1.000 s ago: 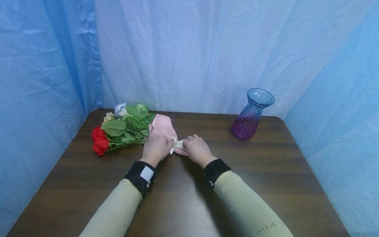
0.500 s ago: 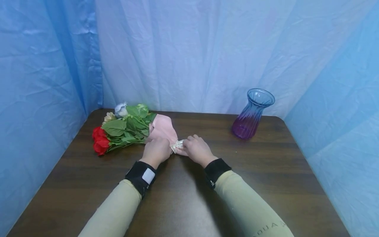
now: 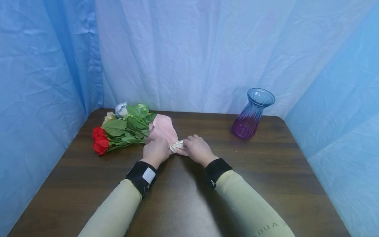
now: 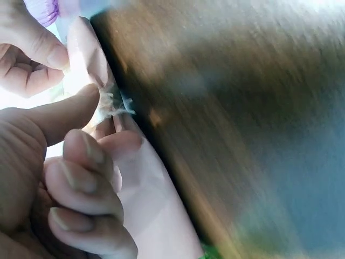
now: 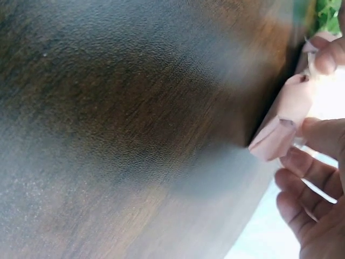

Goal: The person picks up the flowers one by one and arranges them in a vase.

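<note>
A bouquet of red, cream, pale blue and green flowers (image 3: 113, 128) lies on the table, blooms to the left. Its stems run into pink wrapping paper (image 3: 163, 126), gathered to a narrow neck where a shiny white ribbon (image 3: 177, 145) goes round. My left hand (image 3: 157, 151) pinches the ribbon at the neck; the left wrist view has the thumb and index finger right there, other fingers curled. From the other side my right hand (image 3: 197, 149) pinches a length of ribbon between thumb and fingertips. Below it the paper's gathered end (image 5: 277, 132) sticks out.
A ribbed glass vase (image 3: 251, 115), blue at the top and purple below, stands at the back right of the dark wooden table (image 3: 266, 184). Blue curtains (image 3: 189, 56) hang behind and along both sides.
The ribbon end that hung below the neck a second ago now sits gathered close against it. My left hand has shifted very slightly; my right hand stays almost in place.
</note>
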Demonstrator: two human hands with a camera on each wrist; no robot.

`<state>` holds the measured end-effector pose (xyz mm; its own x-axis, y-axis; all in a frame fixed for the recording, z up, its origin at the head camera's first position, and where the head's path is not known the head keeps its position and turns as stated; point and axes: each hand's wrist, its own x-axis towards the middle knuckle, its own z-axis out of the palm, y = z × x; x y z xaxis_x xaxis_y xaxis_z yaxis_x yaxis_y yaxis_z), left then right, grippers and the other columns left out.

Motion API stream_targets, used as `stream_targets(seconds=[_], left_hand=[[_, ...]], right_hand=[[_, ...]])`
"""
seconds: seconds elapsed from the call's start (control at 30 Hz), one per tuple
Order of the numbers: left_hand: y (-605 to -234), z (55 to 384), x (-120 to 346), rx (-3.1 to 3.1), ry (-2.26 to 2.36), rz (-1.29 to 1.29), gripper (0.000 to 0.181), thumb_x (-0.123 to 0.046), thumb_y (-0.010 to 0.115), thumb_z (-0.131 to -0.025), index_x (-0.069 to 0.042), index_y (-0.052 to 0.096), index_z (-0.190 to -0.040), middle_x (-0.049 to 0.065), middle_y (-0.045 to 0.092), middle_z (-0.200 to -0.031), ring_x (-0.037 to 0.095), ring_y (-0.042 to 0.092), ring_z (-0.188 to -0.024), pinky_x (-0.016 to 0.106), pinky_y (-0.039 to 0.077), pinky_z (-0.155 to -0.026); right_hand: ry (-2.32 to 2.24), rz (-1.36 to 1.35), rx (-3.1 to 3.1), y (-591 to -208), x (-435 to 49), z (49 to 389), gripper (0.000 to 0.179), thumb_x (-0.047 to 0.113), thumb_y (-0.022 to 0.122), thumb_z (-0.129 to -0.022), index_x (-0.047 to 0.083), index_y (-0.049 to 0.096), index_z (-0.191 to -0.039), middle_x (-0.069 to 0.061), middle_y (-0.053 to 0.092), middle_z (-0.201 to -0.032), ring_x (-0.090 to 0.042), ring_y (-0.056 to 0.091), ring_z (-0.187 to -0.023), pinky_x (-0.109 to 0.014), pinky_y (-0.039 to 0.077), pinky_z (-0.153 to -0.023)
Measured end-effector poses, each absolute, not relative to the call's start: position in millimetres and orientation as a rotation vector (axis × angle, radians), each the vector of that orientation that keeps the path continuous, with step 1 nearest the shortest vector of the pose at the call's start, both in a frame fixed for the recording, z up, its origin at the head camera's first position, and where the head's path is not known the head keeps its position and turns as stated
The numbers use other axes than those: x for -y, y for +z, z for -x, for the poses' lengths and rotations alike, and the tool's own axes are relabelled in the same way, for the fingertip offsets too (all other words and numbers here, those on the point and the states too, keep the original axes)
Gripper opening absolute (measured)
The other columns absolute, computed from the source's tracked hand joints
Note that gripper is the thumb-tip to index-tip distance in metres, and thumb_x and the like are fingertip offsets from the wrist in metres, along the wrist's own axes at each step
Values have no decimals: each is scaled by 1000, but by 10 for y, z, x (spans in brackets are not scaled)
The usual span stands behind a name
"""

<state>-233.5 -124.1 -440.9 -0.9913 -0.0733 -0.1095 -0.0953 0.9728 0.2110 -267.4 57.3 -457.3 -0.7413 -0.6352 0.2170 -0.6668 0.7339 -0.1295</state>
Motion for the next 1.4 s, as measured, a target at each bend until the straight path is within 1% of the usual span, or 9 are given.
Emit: stream_targets(seconds=[0.1, 0.2, 0.53, 0.7, 0.87, 1.0, 1.13, 1.3, 1.4], left_hand=[[-4405, 2333, 1234, -2964, 396, 189, 37, -37, 69, -95, -14, 67, -67, 3, 61, -68, 25, 62, -68, 49, 53, -66], [-4414, 2319, 1225, -2961, 442, 219, 36, -38, 70, -95, -13, 68, -70, 5, 63, -71, 27, 63, -71, 50, 54, -67], [-4496, 2278, 1179, -3007, 508, 243, 25, -30, 67, -95, -9, 72, -83, 10, 72, -88, 34, 69, -83, 55, 56, -69], [-4523, 2273, 1195, -3048, 517, 221, 22, -26, 66, -95, -8, 72, -83, 12, 74, -96, 37, 71, -87, 58, 56, -71], [-4535, 2280, 1206, -3050, 509, 202, 23, -26, 66, -95, -9, 70, -79, 12, 74, -96, 36, 71, -86, 57, 56, -71], [-4531, 2284, 1215, -3051, 500, 175, 26, -25, 66, -94, -10, 68, -74, 10, 74, -91, 35, 70, -83, 57, 55, -70], [-4526, 2292, 1232, -3032, 499, 151, 29, -27, 66, -96, -11, 67, -72, 8, 72, -88, 33, 70, -82, 57, 55, -69], [-4539, 2299, 1259, -3023, 495, 116, 30, -28, 66, -97, -12, 67, -72, 6, 71, -85, 31, 69, -81, 56, 56, -69], [-4549, 2304, 1277, -3027, 488, 93, 33, -28, 65, -97, -13, 65, -68, 4, 70, -82, 30, 69, -80, 56, 55, -68]], right_hand=[[303, -1065, 2751, -4586, -574, 2676, 21, 28, 71, -98, 10, 77, -90, -5, 70, -89, -23, 57, -84, -37, 51, -81], [299, -1069, 2757, -4590, -576, 2678, 17, 24, 70, -99, 10, 76, -90, -5, 69, -89, -23, 57, -84, -37, 51, -82], [284, -1100, 2747, -4582, -574, 2664, 13, 19, 69, -99, 11, 77, -92, -5, 70, -90, -23, 59, -83, -38, 51, -83], [287, -1098, 2744, -4576, -575, 2657, 14, 21, 69, -99, 11, 77, -92, -5, 71, -91, -23, 60, -84, -39, 51, -83], [284, -1104, 2724, -4588, -584, 2662, 13, 19, 70, -98, 11, 77, -90, -6, 71, -90, -24, 60, -83, -39, 52, -81], [280, -1100, 2732, -4597, -590, 2676, 15, 21, 69, -99, 12, 77, -90, -5, 71, -91, -23, 61, -84, -39, 52, -82], [282, -1082, 2770, -4596, -596, 2691, 15, 21, 68, -100, 13, 77, -92, -3, 70, -92, -22, 60, -85, -38, 52, -83], [294, -1067, 2797, -4587, -604, 2699, 11, 16, 66, -100, 12, 75, -96, -3, 69, -92, -22, 58, -85, -37, 51, -81], [300, -1068, 2777, -4575, -608, 2695, 9, 12, 67, -98, 11, 74, -92, -3, 68, -88, -23, 58, -82, -37, 51, -78]])
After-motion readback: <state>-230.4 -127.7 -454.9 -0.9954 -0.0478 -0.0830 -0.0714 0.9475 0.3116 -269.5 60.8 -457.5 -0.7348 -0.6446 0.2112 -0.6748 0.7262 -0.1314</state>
